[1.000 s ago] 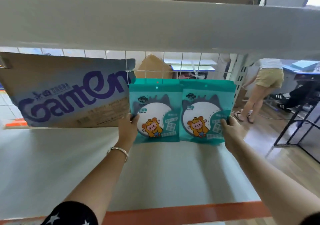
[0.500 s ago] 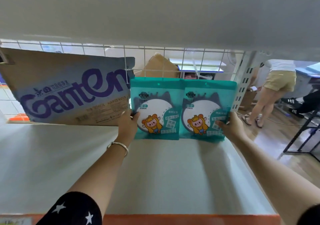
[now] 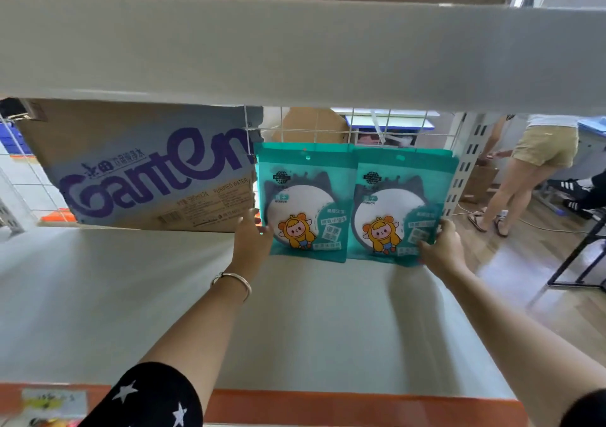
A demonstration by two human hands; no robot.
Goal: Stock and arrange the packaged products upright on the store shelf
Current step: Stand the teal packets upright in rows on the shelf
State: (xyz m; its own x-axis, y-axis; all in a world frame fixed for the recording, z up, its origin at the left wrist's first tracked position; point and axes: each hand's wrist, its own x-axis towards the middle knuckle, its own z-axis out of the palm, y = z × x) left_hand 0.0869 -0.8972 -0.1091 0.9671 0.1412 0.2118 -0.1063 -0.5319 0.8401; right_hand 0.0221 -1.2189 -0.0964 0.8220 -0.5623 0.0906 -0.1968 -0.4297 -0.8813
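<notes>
Left hand: the left hand [image 3: 252,239] grips the lower left edge of the left mirror pack [image 3: 305,203]. The thumb lies on the front and the fingers curl round behind.
Right hand: the right hand [image 3: 441,251] grips the lower right corner of the right mirror pack [image 3: 400,206]. The thumb is on the front and the fingertips are on the side edge.
Packs: the two teal packs stand upright between the hands. They touch side by side, and the left one slightly overlaps the right. Their bottoms sit on the white shelf [image 3: 295,321], and their backs are against the wire grid [image 3: 387,124].
Inside the packs: each shows a round white shape, a cartoon child in yellow and the word "MIRROR".
Box: a Ganten water box [image 3: 147,170] sits just left of the left hand, tilted. I cannot tell what is inside it.
Wrist: a silver bracelet [image 3: 234,279] sits below the left hand.
Beyond the right hand: a person in tan shorts [image 3: 537,164] stands on the wooden floor.
Change: both hands hold the same outer edges as half a second ago, and the packs stay upright in about the same spot.
</notes>
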